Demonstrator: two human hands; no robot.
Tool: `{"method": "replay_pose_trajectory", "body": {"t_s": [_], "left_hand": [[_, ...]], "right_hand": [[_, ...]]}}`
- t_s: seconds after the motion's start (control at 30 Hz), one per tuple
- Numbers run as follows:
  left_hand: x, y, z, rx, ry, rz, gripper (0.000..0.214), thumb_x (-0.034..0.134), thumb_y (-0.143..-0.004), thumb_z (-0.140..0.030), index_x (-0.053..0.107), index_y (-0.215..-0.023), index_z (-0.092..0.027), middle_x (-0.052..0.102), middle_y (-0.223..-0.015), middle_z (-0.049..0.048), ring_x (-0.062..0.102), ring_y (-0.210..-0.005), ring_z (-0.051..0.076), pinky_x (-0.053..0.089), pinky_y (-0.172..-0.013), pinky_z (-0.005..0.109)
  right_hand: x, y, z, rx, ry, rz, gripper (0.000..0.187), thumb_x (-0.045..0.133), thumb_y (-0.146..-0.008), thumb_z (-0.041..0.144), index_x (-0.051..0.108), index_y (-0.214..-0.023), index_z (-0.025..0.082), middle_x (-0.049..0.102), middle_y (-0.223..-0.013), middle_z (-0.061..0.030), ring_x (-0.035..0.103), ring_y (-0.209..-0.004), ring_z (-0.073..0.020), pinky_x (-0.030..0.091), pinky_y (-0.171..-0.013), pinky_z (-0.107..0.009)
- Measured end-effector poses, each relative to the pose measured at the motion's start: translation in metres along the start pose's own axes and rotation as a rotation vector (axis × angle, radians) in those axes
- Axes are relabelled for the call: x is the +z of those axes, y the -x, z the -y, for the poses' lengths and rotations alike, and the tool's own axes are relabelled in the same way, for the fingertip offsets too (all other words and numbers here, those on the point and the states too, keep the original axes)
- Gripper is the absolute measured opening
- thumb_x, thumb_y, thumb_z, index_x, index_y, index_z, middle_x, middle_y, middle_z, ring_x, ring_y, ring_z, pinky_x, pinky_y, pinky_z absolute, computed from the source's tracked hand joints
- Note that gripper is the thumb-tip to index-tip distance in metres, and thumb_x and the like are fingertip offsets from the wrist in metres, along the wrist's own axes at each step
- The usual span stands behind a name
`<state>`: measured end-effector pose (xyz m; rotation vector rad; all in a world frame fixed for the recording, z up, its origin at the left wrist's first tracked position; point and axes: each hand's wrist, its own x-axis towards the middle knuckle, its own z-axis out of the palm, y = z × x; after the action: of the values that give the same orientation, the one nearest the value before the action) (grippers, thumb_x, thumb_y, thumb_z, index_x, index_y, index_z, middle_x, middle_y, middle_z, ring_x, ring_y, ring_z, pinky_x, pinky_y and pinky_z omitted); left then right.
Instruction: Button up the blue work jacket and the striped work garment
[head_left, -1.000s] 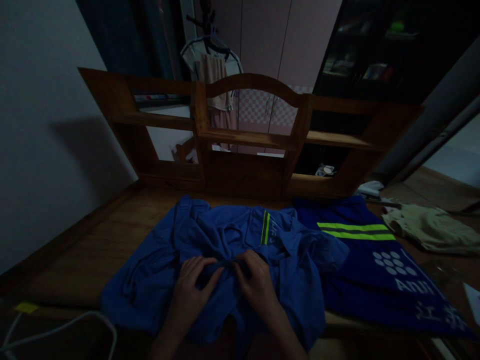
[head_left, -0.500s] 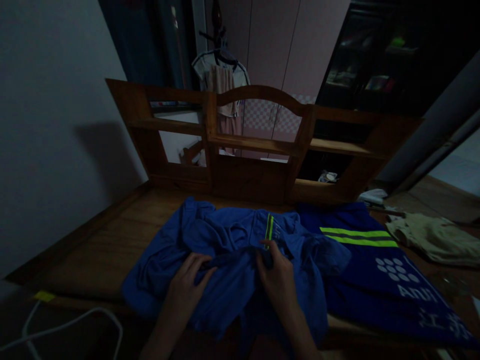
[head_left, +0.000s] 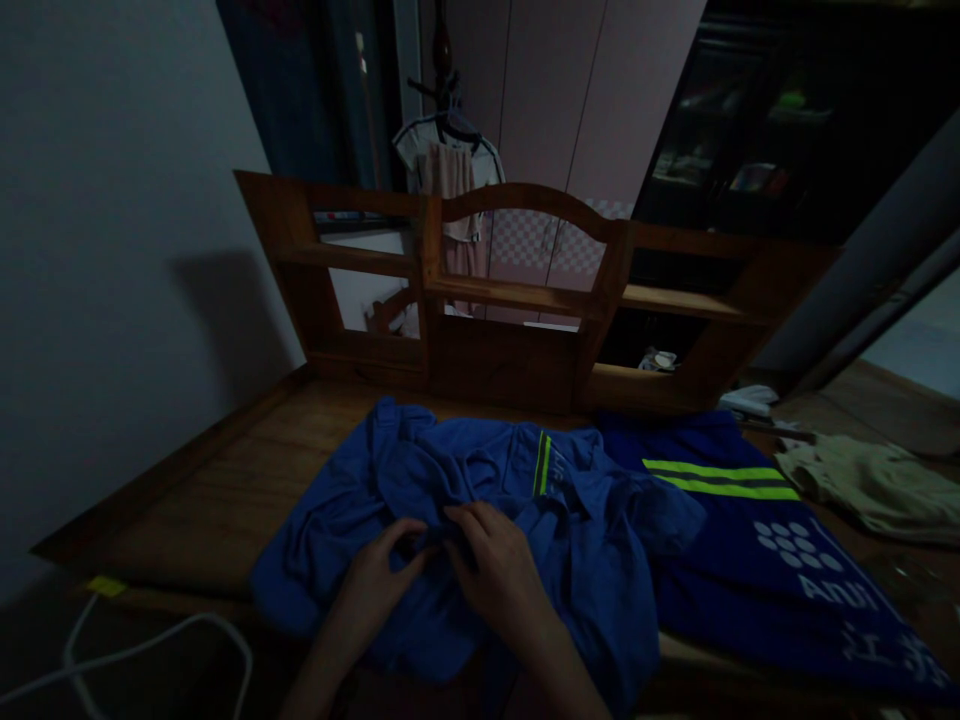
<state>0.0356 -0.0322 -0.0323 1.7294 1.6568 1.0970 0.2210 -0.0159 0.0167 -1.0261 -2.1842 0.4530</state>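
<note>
Blue shirt (head_left: 592, 580): overhangs the desk's (head_left: 247, 480) front edge
Left room: wood stretches toward the wall (head_left: 127, 250)
Left hand (head_left: 375, 575): fingers pinch shirt cloth
Right hand (head_left: 496, 560): pinches cloth just beside

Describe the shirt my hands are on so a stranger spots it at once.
Find the wooden shelf unit along the back of the wooden surface. In front of it, the left hand and right hand handle a lighter blue shirt. Its short yellow-green stripes set it apart from the darker blue garment beside it, whose stripes are longer.
</note>
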Motion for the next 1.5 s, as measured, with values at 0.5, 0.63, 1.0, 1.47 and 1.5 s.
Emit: {"method": "replay_pose_trajectory", "body": {"t_s": [0.5, 0.63, 1.0, 1.47, 1.5], "left_hand": [[-0.008, 0.004, -0.005, 0.023, 0.041, 0.067, 0.022, 0.059, -0.080, -0.039, 0.064, -0.091, -0.021, 0.069, -0.090, 0.0012, 0.064, -0.089, 0.019, 0.052, -0.082, 0.029], [-0.007, 0.004, -0.002, 0.040, 0.003, 0.024, 0.019, 0.057, -0.081, -0.035, 0.065, -0.093, -0.022, 0.069, -0.091, 0.0016, 0.065, -0.089, 0.019, 0.053, -0.082, 0.029], [0.000, 0.003, 0.002, 0.057, -0.049, 0.020, 0.017, 0.058, -0.079, -0.027, 0.062, -0.095, -0.021, 0.067, -0.093, 0.0010, 0.064, -0.089, 0.018, 0.051, -0.083, 0.028], [-0.001, 0.003, 0.006, 0.043, -0.014, 0.104, 0.018, 0.058, -0.083, -0.035, 0.058, -0.095, -0.021, 0.064, -0.096, 0.0006, 0.060, -0.094, 0.017, 0.046, -0.088, 0.028], [0.000, 0.003, 0.007, 0.041, -0.015, 0.099, 0.018, 0.058, -0.083, -0.035, 0.058, -0.095, -0.021, 0.064, -0.096, 0.0005, 0.060, -0.093, 0.017, 0.046, -0.088, 0.027]], "right_hand": [[0.009, 0.002, -0.016, 0.072, -0.254, 0.020, 0.015, 0.061, -0.084, 0.020, 0.059, -0.099, 0.022, 0.061, -0.093, -0.0024, 0.058, -0.090, -0.0167, 0.044, -0.077, -0.026], [0.014, 0.003, -0.020, 0.105, -0.225, -0.002, 0.015, 0.062, -0.083, 0.023, 0.059, -0.097, 0.021, 0.060, -0.088, -0.0024, 0.056, -0.082, -0.0167, 0.043, -0.071, -0.026], [0.016, 0.006, -0.025, 0.098, -0.241, -0.006, 0.012, 0.062, -0.082, 0.021, 0.060, -0.094, 0.020, 0.062, -0.089, -0.0030, 0.058, -0.087, -0.0172, 0.043, -0.077, -0.028], [0.012, 0.006, -0.025, 0.097, -0.276, 0.027, 0.018, 0.060, -0.084, 0.020, 0.058, -0.102, 0.021, 0.062, -0.096, -0.0028, 0.057, -0.091, -0.0169, 0.043, -0.080, -0.027], [0.013, 0.006, -0.025, 0.096, -0.276, 0.027, 0.017, 0.060, -0.084, 0.020, 0.058, -0.101, 0.021, 0.062, -0.095, -0.0026, 0.057, -0.091, -0.0167, 0.043, -0.080, -0.027]]}}
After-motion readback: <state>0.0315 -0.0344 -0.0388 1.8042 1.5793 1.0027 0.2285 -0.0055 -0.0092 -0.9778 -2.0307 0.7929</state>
